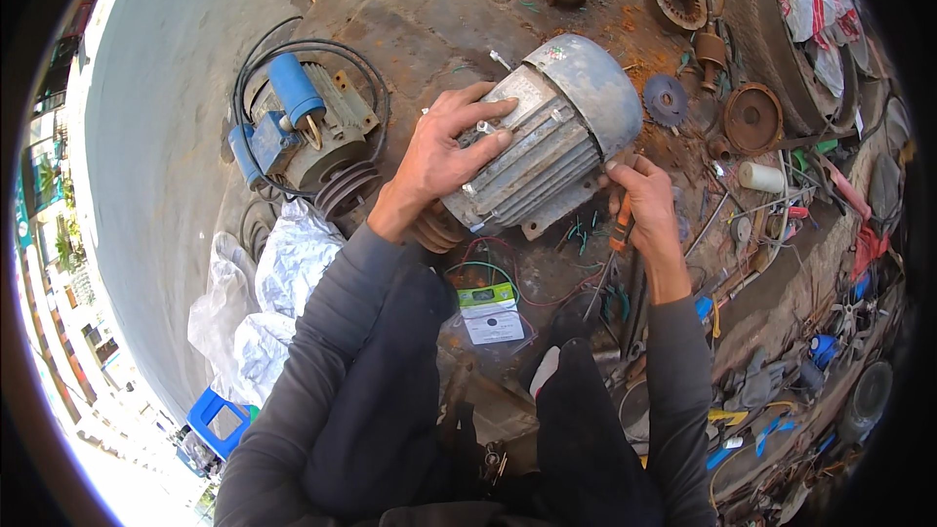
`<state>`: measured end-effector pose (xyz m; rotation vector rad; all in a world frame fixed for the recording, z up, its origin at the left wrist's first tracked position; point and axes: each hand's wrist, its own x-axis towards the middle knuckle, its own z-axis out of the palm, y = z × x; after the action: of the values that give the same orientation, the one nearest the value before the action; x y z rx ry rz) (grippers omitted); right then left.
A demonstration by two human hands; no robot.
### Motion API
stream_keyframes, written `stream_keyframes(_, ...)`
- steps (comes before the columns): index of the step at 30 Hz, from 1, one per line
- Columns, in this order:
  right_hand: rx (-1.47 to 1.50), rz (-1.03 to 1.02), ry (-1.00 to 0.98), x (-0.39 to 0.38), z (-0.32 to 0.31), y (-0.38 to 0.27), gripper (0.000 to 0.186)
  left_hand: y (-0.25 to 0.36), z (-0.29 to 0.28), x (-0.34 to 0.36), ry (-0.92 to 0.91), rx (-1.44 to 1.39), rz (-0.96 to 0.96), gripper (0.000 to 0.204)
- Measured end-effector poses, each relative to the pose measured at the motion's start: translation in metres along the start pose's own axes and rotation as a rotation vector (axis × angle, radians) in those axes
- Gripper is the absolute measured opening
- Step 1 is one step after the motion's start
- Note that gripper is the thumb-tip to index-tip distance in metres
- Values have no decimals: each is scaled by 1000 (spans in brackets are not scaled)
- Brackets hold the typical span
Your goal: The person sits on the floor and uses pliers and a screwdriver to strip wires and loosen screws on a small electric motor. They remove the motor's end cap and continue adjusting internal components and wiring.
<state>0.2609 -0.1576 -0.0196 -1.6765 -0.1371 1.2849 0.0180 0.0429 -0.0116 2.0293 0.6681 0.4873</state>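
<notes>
A grey electric motor (522, 151) with a ribbed body and a rounded end cover (590, 88) lies tilted in front of me. My left hand (444, 146) rests on its ribbed side, thumb and fingers stretched out and apart. At the lower right edge of the cover, the thumb and index finger of my right hand (644, 200) touch the motor. The same hand's lower fingers are closed round the orange handle of a screwdriver (621, 224), whose thin shaft points down. What the thumb and index finger pinch, if anything, is too small to make out.
Another motor (337, 127) with a blue cylinder and coiled black cable stands at left. White plastic bags (293, 254) lie below it. Between my knees is a green-and-white packet (491, 314). Rusty parts (753, 118), a toothed disc (666, 100) and scattered tools fill the right side.
</notes>
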Motion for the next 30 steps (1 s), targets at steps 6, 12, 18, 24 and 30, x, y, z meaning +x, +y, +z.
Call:
stream_keyframes(6,39,120,-44,5,-10,-4,26,4,1,1,-12,-7,-14,43)
stream_keyframes(12,-39,34,-29,6,-10,2,25,2,0,1,-17,-6,-11,44)
stream_keyframes(18,-72,-45,41,-8,-18,-8,21,3,1,1,-22,9,-6,44)
stream_keyframes(24,-83,-29,144,-33,-25,-25,19,11,8,-6,-14,41,44,45)
stream_keyframes(30,-93,-33,186,-41,-40,-15,18,29,37,-19,30,105,150,48)
